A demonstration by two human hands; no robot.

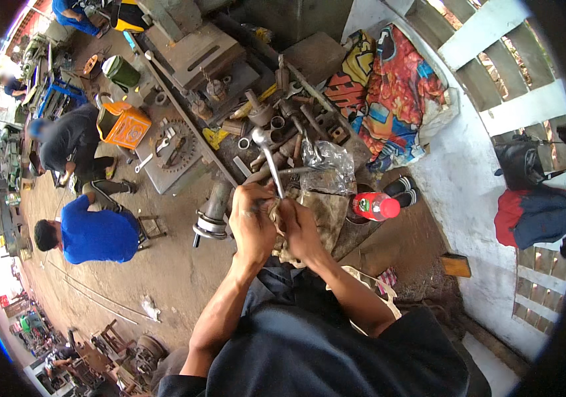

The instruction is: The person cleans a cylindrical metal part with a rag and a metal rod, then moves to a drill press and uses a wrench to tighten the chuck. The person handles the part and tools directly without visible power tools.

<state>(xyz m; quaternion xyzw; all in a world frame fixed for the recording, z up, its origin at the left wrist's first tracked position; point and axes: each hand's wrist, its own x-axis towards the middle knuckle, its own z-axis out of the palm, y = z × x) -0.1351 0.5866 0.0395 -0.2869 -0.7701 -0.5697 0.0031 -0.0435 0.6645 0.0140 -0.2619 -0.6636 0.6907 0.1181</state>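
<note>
A shiny metal tool with a round head, like a ratchet wrench point(271, 161), points away from me over the bench. My right hand point(301, 231) is closed round its near end, thumb along the handle. Beside it, my left hand point(254, 221) is closed with its fingers against a dirty beige rag point(274, 215), which is bunched between both hands and hangs below them. The fingers partly hide the tool's lower end. Behind the tool, a clear plastic bag point(329, 165) and a pile of greasy metal parts point(289, 126) lie on the bench.
A bottle of red drink point(375, 206) stands right of my hands, near black sandals point(402, 190). Left are a metal cylinder point(213, 212), a toothed gear point(170, 145) and an orange container point(125, 124). A person in blue point(101, 228) sits farther left; another person point(74, 135) bends nearby.
</note>
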